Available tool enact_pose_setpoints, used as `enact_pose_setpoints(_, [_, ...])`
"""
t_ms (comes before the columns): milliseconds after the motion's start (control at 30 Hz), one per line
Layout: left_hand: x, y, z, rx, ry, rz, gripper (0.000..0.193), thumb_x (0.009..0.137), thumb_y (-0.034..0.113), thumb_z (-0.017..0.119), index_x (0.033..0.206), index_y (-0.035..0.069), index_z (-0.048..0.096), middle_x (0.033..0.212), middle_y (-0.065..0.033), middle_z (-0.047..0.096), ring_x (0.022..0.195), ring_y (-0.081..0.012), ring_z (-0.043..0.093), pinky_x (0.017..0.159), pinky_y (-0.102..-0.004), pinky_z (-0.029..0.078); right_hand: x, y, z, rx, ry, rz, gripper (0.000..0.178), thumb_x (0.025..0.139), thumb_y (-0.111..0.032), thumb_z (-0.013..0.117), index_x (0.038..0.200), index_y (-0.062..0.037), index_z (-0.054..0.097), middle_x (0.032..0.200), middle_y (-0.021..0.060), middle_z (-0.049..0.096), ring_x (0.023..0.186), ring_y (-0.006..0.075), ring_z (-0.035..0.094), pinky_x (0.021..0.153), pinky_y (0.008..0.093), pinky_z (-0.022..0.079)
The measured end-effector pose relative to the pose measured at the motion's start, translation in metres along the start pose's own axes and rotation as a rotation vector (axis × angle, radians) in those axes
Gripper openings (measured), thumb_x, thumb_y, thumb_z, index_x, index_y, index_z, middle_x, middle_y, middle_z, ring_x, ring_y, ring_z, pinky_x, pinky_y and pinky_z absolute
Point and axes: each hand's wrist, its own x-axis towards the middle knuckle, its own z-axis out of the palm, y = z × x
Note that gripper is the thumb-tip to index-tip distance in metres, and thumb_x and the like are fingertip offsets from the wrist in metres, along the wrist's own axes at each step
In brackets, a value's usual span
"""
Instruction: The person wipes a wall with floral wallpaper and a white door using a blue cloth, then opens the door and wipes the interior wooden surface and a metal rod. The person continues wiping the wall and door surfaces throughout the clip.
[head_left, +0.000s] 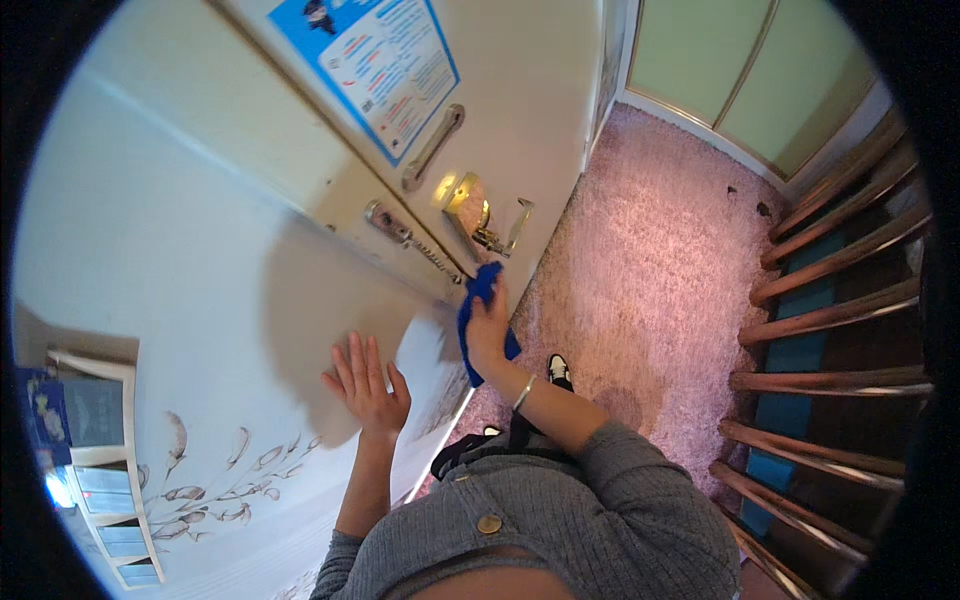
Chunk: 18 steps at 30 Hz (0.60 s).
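My right hand point(487, 328) grips a blue cloth point(510, 345) against the pale door frame, just below the door chain point(430, 258). The cloth bunches above the fingers and hangs down on both sides of the hand. My left hand point(370, 387) is at the white wall point(200, 330) with its fingers spread, holding nothing; whether the palm touches the wall I cannot tell. Above my right hand, the cream door point(525, 90) carries a brass-coloured lock point(465, 205), a metal lever handle point(518, 228) and a long pull handle point(433, 148).
A blue-and-white poster point(385, 70) is fixed to the door. On the right runs a railing of wooden bars point(830, 328). Pink speckled floor point(660, 250) reaches to pale green panels point(700, 60). A white-framed panel point(105, 500) stands out at the left, near a painted flower pattern point(215, 490).
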Motion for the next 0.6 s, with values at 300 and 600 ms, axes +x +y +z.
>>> enact_pose_setpoints(300, [0.046, 0.057, 0.017, -0.021, -0.103, -0.138, 0.060, 0.090, 0.013, 0.059, 0.147, 0.001, 0.044, 0.158, -0.0190, 0.035, 0.150, -0.0426, 0.019, 0.119, -0.0603, 0.005, 0.039, 0.077, 0.005, -0.357, -0.126, 0.262, 0.065, 0.089, 0.000, 0.054, 0.151, -0.0039, 0.034, 0.138, 0.0250, 0.055, 0.125, 0.0360, 0.055, 0.108, 0.0381, 0.042])
enact_pose_setpoints(600, [0.044, 0.101, 0.035, -0.095, -0.070, -0.117, 0.064, 0.090, 0.012, 0.060, 0.149, 0.001, 0.039, 0.159, -0.0230, 0.029, 0.150, -0.0452, 0.015, 0.118, -0.0636, 0.006, 0.066, 0.021, -0.043, 0.528, -0.429, 0.693, 0.044, 0.085, 0.013, 0.055, 0.128, 0.0034, 0.054, 0.110, 0.0126, 0.065, 0.093, 0.0243, 0.066, 0.082, 0.0365, 0.059])
